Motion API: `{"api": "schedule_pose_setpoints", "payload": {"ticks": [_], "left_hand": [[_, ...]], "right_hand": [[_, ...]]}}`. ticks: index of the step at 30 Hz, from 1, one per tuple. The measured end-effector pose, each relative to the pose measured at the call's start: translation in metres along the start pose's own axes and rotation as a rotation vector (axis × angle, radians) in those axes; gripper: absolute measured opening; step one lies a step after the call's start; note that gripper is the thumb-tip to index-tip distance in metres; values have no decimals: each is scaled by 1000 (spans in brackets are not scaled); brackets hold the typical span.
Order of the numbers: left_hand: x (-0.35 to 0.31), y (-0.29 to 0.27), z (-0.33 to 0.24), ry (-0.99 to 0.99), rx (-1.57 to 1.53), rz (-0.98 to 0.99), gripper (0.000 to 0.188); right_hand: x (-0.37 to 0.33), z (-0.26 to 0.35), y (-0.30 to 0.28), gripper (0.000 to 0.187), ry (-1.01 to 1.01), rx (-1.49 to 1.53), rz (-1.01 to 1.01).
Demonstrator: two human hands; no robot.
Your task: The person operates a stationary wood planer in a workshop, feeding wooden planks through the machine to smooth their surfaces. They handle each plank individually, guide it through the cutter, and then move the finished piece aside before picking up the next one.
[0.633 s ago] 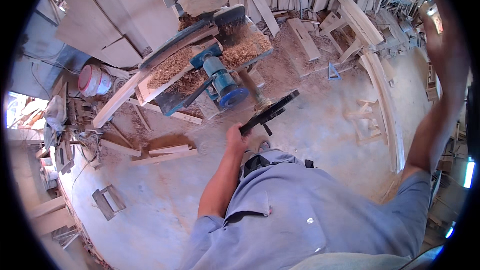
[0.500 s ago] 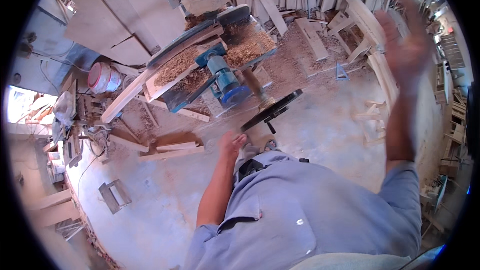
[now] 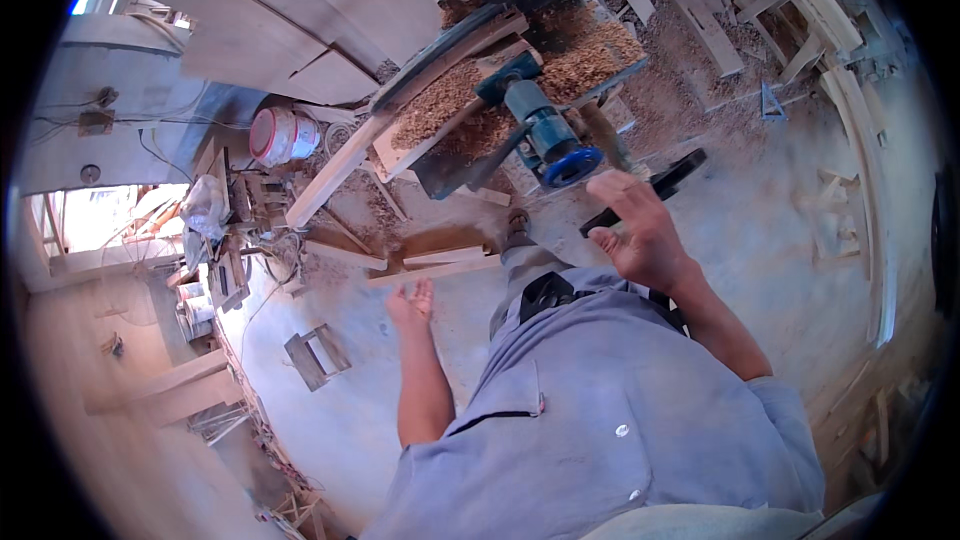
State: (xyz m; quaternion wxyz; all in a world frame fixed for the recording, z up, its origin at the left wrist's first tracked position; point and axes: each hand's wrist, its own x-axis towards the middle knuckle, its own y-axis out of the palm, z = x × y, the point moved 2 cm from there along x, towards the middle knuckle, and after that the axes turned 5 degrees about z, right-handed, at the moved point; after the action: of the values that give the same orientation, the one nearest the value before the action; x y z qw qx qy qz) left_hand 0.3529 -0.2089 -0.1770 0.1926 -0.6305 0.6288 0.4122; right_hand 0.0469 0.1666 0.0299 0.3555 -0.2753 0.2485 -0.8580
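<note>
Right hand (image 3: 642,237) lowered to black handwheel (image 3: 686,170); contact unclear.

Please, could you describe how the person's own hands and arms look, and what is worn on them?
The left hand and right hand are bare and ungloved. The forearms are uncovered too. The sleeves are short, plain and greyish blue, and belong to a matching shirt.

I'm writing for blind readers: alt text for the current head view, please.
A bare, open right hand overlaps a black, round handwheel, contact unclear, by a blue-green metal machine strewn with tan wood shavings; bare left hand empty.
</note>
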Motion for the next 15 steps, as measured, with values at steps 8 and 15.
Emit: {"api": "schedule_pose_setpoints", "payload": {"ticks": [8, 15], "left_hand": [[161, 69, -227, 323, 278, -1, 49], [212, 114, -273, 230, 303, 0, 34]], "right_hand": [[105, 45, 100, 50, -6, 26, -137], [138, 28, 142, 10, 98, -111, -491]]}}
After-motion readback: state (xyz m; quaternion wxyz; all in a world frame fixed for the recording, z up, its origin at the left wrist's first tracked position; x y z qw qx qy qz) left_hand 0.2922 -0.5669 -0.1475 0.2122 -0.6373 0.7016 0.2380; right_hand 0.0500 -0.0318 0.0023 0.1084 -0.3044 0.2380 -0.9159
